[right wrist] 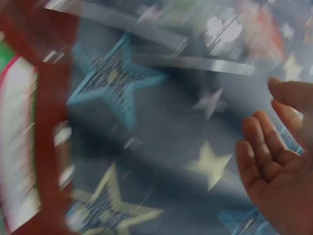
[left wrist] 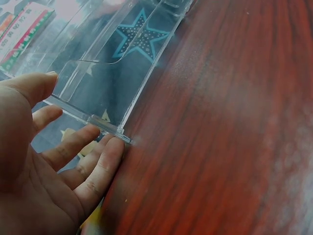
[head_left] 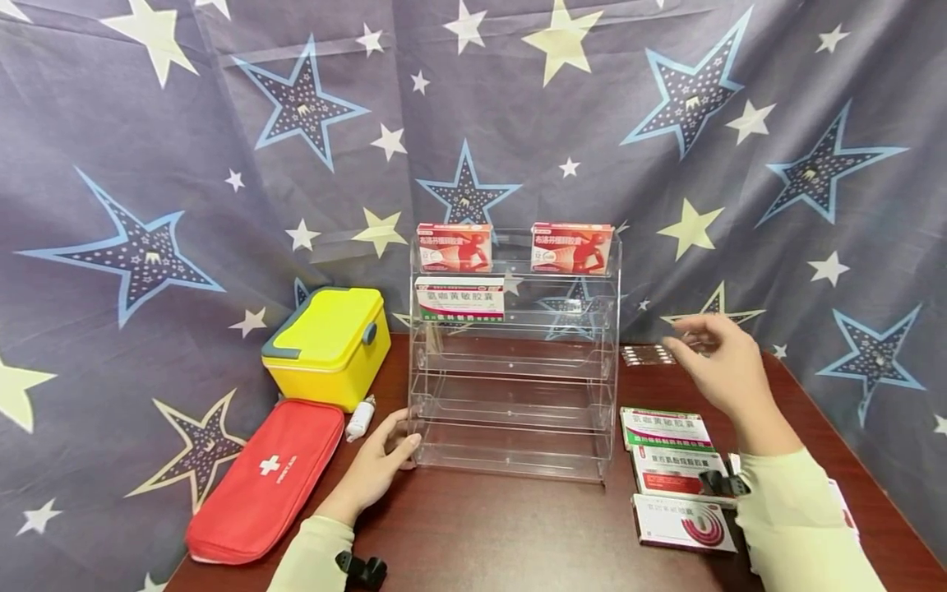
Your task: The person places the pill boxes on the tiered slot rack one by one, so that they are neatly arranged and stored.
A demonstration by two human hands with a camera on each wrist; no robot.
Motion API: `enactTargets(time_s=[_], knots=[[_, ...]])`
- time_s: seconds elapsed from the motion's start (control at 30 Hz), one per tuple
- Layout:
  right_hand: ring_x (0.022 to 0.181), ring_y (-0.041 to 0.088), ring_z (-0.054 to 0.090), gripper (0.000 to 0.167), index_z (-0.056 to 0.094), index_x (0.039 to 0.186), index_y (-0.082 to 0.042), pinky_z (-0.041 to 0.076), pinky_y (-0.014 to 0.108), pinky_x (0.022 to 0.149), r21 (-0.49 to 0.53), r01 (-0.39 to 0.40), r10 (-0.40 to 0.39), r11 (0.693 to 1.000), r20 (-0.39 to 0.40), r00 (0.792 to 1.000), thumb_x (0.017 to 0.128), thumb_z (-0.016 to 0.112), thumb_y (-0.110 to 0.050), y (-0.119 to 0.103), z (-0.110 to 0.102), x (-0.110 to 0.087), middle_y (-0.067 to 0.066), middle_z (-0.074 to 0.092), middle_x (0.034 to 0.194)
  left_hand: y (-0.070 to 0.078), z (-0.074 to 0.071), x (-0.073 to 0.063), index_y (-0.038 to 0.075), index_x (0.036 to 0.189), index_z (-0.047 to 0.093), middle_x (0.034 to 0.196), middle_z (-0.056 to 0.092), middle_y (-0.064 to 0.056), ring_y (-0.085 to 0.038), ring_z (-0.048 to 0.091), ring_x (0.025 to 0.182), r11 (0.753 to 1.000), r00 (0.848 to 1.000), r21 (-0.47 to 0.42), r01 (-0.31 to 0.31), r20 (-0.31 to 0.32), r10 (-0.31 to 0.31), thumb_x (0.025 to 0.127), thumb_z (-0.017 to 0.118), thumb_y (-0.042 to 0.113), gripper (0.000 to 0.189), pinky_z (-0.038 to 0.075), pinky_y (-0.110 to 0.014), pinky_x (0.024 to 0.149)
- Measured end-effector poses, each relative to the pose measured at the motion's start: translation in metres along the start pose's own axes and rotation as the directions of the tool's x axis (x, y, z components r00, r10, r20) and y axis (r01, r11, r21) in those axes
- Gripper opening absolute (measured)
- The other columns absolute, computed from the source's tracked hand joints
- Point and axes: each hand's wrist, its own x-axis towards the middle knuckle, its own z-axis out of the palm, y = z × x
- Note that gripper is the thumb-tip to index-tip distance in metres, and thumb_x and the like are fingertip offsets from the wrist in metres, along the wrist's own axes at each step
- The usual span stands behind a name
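A clear tiered acrylic display rack stands on the table. My left hand is at its lower left side, and in the left wrist view the fingertips touch the rack's bottom corner. Raised to the right of the rack, my right hand holds nothing, its fingers loosely bent. Two red medicine boxes, one left and one right, stand on the top tier. Below the left one sits a white-and-green medicine box.
On the right lie a green-edged box, a red-and-white box and a white box with pink arcs. Blister packs lie behind. At left are a yellow case, a red first-aid pouch and a small white bottle.
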Motion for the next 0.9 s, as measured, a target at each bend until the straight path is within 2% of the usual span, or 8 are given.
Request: enactTargets(time_s=[0.1,0.23,0.37,0.47,0.57,0.63,0.8,0.9], knots=[[0.087,0.001,0.063,0.032,0.073,0.119,-0.008,0.047,0.012,0.07,-0.048,-0.09,0.095,0.995,0.121,0.988,0.094,0.082,-0.026,0.035,-0.009,-0.017,0.013,0.072,0.106,0.0,0.0,0.0,0.012,0.15,0.051,0.134,0.059,-0.027,-0.037,0.064,0.111,1.0,1.0,-0.003,-0.001,0.001,0.001,0.107,0.064,0.019,0.046,0.062,-0.039,0.078],[0.101,0.027,0.069,0.041,0.069,0.126,-0.006,0.05,0.016,0.073,-0.08,-0.149,0.165,0.986,0.245,0.956,0.095,0.081,-0.03,0.067,-0.011,-0.031,0.021,0.071,0.119,0.0,-0.001,0.0,0.013,0.151,0.05,0.134,0.06,-0.025,-0.037,0.063,0.111,1.0,1.0,0.009,-0.001,0.003,0.001,0.107,0.064,0.021,0.047,0.062,-0.039,0.078],[0.114,0.046,0.065,0.05,0.065,0.132,-0.001,0.058,0.034,0.082,-0.085,-0.192,0.21,0.978,0.364,0.907,0.094,0.083,-0.029,0.087,-0.009,-0.038,0.027,0.065,0.129,0.001,-0.001,-0.001,0.014,0.151,0.051,0.134,0.06,-0.024,-0.037,0.063,0.111,1.0,1.0,0.015,-0.002,0.006,0.002,0.107,0.064,0.021,0.047,0.062,-0.039,0.078],[0.118,0.049,0.061,0.057,0.062,0.135,0.003,0.058,0.053,0.089,-0.105,-0.224,0.247,0.969,0.446,0.86,0.091,0.085,-0.027,0.099,-0.01,-0.042,0.03,0.062,0.133,0.002,0.0,-0.001,0.014,0.151,0.051,0.133,0.06,-0.024,-0.037,0.063,0.11,1.0,1.0,0.018,-0.007,0.009,0.007,0.107,0.064,0.022,0.047,0.062,-0.04,0.078],[0.118,0.048,0.06,0.061,0.061,0.136,0.006,0.055,0.06,0.092,-0.136,-0.228,0.265,0.964,0.508,0.82,0.09,0.086,-0.025,0.109,-0.011,-0.046,0.031,0.061,0.133,0.002,0.0,-0.001,0.014,0.151,0.051,0.133,0.06,-0.024,-0.037,0.063,0.11,1.0,1.0,0.02,-0.011,0.007,0.011,0.107,0.064,0.022,0.047,0.062,-0.04,0.078],[0.115,0.047,0.061,0.061,0.061,0.135,0.008,0.056,0.057,0.091,-0.141,-0.224,0.264,0.965,0.541,0.799,0.089,0.087,-0.023,0.115,-0.011,-0.048,0.032,0.062,0.132,0.002,0.0,-0.001,0.014,0.15,0.052,0.133,0.061,-0.024,-0.037,0.063,0.11,1.0,1.0,0.025,-0.008,0.002,0.008,0.107,0.064,0.022,0.046,0.062,-0.04,0.078],[0.108,0.039,0.063,0.061,0.06,0.133,0.012,0.058,0.041,0.081,-0.122,-0.247,0.268,0.961,0.613,0.743,0.086,0.088,-0.015,0.126,-0.009,-0.052,0.03,0.064,0.128,0.003,0.0,-0.002,0.014,0.15,0.052,0.133,0.061,-0.024,-0.033,0.064,0.108,0.999,1.0,0.034,-0.005,-0.001,0.005,0.106,0.065,0.022,0.046,0.062,-0.038,0.078],[0.104,0.035,0.063,0.065,0.059,0.134,0.013,0.057,0.036,0.077,-0.125,-0.253,0.273,0.959,0.638,0.721,0.084,0.09,-0.014,0.126,-0.008,-0.052,0.029,0.065,0.127,0.002,0.0,-0.002,0.013,0.15,0.052,0.133,0.062,-0.023,-0.03,0.065,0.108,0.999,1.0,0.033,-0.011,-0.004,0.011,0.106,0.065,0.022,0.046,0.062,-0.038,0.077]])
